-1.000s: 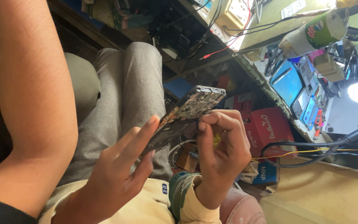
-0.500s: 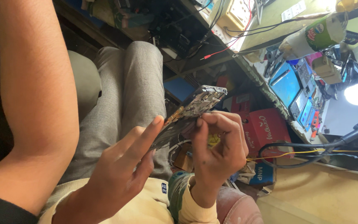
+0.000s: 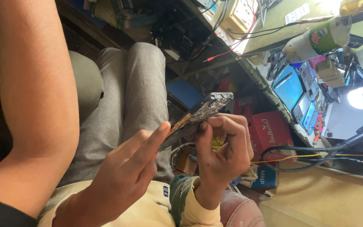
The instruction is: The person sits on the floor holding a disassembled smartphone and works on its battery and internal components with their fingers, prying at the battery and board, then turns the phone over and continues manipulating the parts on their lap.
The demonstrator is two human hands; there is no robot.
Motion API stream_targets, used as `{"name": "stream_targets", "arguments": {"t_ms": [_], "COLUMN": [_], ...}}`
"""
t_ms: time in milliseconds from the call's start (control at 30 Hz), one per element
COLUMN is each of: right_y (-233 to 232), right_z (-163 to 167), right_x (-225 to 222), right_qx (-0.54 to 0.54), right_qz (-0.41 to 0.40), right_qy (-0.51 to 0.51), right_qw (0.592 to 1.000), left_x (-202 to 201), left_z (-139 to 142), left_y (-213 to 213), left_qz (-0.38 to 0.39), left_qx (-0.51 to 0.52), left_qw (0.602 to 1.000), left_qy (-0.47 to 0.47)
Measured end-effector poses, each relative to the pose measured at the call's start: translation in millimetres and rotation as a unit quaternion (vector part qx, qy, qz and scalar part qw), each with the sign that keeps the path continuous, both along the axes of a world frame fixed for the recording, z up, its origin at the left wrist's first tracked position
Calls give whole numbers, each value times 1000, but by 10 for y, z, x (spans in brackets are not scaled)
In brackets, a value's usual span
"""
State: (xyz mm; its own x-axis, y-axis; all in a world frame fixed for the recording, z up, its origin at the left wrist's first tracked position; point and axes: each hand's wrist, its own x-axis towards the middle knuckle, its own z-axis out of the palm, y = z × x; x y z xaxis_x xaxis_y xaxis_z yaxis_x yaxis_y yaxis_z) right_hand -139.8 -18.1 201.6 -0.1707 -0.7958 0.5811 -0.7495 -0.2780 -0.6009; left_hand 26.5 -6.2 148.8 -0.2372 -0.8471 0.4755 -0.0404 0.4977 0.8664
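An opened phone (image 3: 204,110) with its back off is held edge-on above a lap in grey trousers (image 3: 135,96). My left hand (image 3: 127,176) props the phone's lower end, with one finger stretched along its edge. My right hand (image 3: 225,147) curls around the phone's middle from below, fingertips pressed to its underside. Both wrists show cream sleeves.
A bare forearm (image 3: 38,96) with a dark sleeve fills the left side, its hand out of view. A cluttered workbench (image 3: 274,90) to the right carries phone parts, tools, a bright lamp (image 3: 358,97) and cables. Red boxes (image 3: 269,132) sit beneath it.
The phone has tilted from showing its open inside to nearly edge-on. My right-hand fingers have shifted along its underside. My left hand's finger has straightened along the edge.
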Motion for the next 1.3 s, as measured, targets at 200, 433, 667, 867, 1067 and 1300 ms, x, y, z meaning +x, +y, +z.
{"name": "stream_targets", "arguments": {"t_ms": [200, 433, 667, 867, 1067, 1300], "right_y": [9, 6, -69, -1, 37, 1], "right_z": [-53, -85, -126, -154, -121, -160], "right_x": [-29, -109, -191, -29, 51, -10], "right_qx": [-4, 12, 27, 17, 37, 54], "right_qz": [8, 73, 101, 2, -18, 35], "right_qy": [-14, -274, -331, -213, -247, -314], "right_qw": [1000, 959, 938, 977, 968, 947], "left_x": [10, 9, -9, 11, 26, 28], "left_z": [0, -51, -126, -176, -228, -242], "left_y": [-12, -6, 9, -16, -16, -9], "left_qz": [-4, -26, -43, -65, -78, -86], "left_qx": [-4, 39, 77, 145, 174, 205], "left_qw": [1000, 999, 994, 983, 976, 966], "left_qy": [3, 8, 62, 91, 107, 132]}}
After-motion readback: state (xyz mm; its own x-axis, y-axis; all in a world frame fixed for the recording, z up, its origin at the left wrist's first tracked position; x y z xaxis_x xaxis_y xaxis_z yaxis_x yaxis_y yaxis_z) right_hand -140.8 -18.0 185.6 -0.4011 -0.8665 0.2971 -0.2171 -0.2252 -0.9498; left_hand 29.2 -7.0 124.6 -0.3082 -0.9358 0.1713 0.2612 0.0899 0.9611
